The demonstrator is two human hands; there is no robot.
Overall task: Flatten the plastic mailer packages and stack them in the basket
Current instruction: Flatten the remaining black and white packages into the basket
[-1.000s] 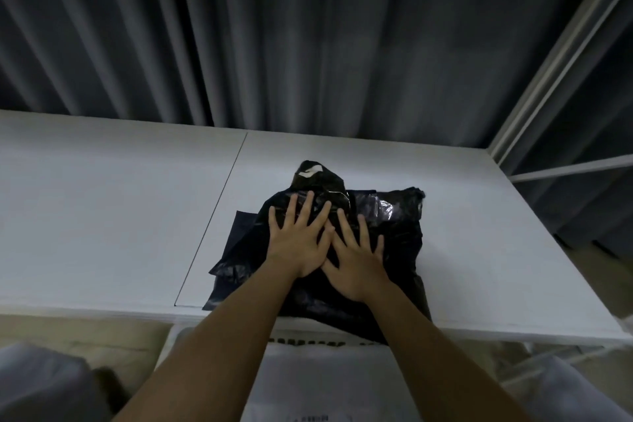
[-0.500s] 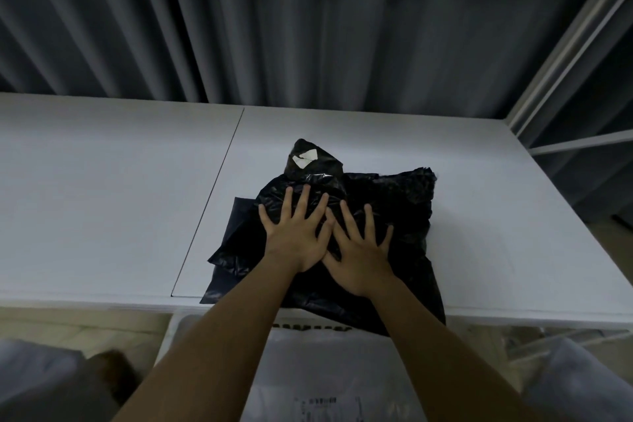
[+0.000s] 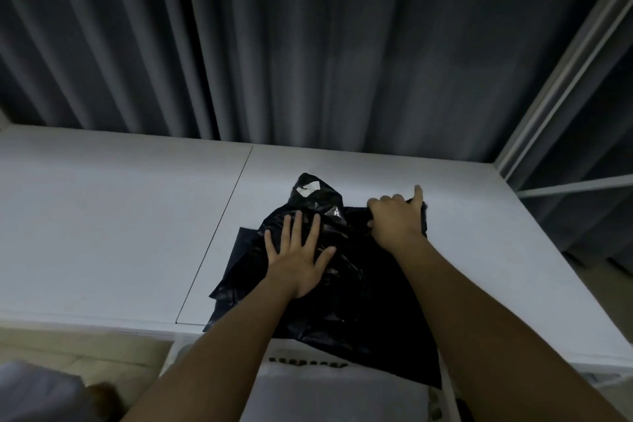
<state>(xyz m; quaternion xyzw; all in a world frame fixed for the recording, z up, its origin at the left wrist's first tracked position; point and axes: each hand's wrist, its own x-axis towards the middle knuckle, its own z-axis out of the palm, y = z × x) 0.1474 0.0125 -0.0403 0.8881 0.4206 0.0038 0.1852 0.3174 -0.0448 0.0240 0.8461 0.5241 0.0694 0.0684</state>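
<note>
Fig.: head view, flattening step in progress. Black plastic mailer (image 3: pixel 329 271) lies on the white bench (image 3: pixel 120 233), right of the bench seam, its near edge hanging over the front edge. It is creased and puffed at the far end, where a bunched flap w/ a small white label patch (image 3: pixel 308 188) stands up.

Left hand (image 3: pixel 298 260): palm down on the mailer's middle, fingers straight and spread, pressing. Right hand (image 3: pixel 397 219): at the far right corner of the mailer, fingers curled round the plastic edge, index pointing out straight; it grips that corner.

A second dark sheet (image 3: pixel 245 243), flat, shows under the mailer at its left side; whether it is another mailer cannot be told.

Progress (judged): early to mid. The mailer is partly pressed down but not flat, esp. the far flap and right corner. No stacking seen: below the bench front, a pale bin or bag (image 3: pixel 342 394) sits between the forearms; may be the basket, not certain. Left to do: smooth the far end, lift the mailer, lay it in the basket, repeat for any others.

Writing: white patch on the flap is blank or too small to read. A dark printed line (image 3: pixel 308 362) on the pale item below the bench edge is half hidden by the mailer; illegible.
</note>
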